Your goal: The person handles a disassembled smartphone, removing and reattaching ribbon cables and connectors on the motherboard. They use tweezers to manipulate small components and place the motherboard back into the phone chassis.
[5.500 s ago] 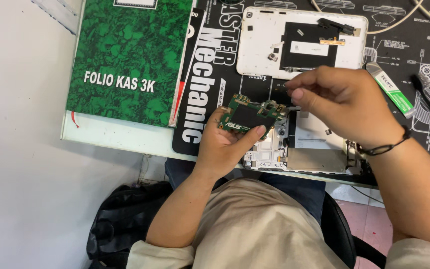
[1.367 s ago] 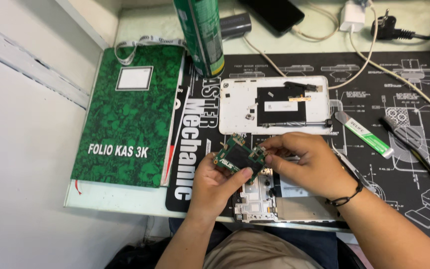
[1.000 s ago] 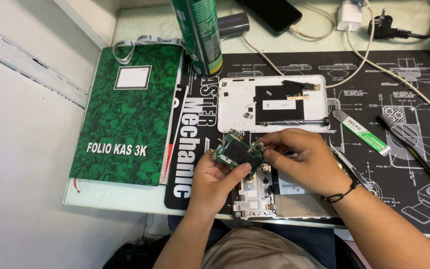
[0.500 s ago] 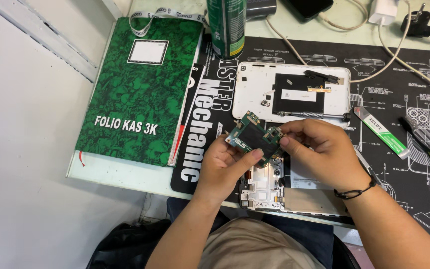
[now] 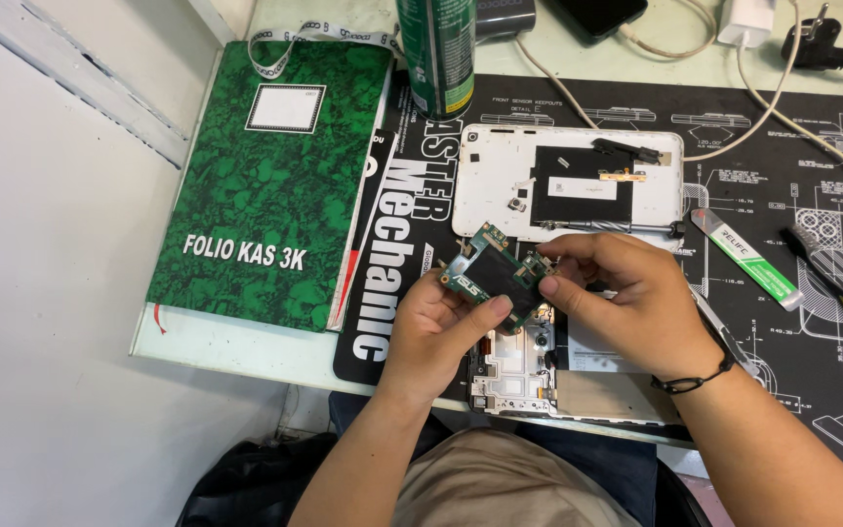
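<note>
My left hand [image 5: 436,337] holds a small green circuit board [image 5: 493,273] by its lower left edge, above the front of the desk. My right hand [image 5: 626,303] pinches the board's right end between thumb and fingers. Under both hands lies an opened white device frame [image 5: 514,376] with its inner parts showing. Behind the hands rests a white tablet back cover [image 5: 568,181], inside up, with a black patch and a small flex cable.
A black repair mat [image 5: 831,254] covers the desk. A green hardcover ledger [image 5: 270,190] lies at the left, a green spray can [image 5: 436,54] stands behind. A flat green-and-white pry tool [image 5: 743,259], a dark brush [image 5: 831,268], cables and a charger plug lie at the right.
The view has shifted a little. Both hands have kept hold of the circuit board and stay over the opened device; the right fingers have moved slightly along the board's right end.
</note>
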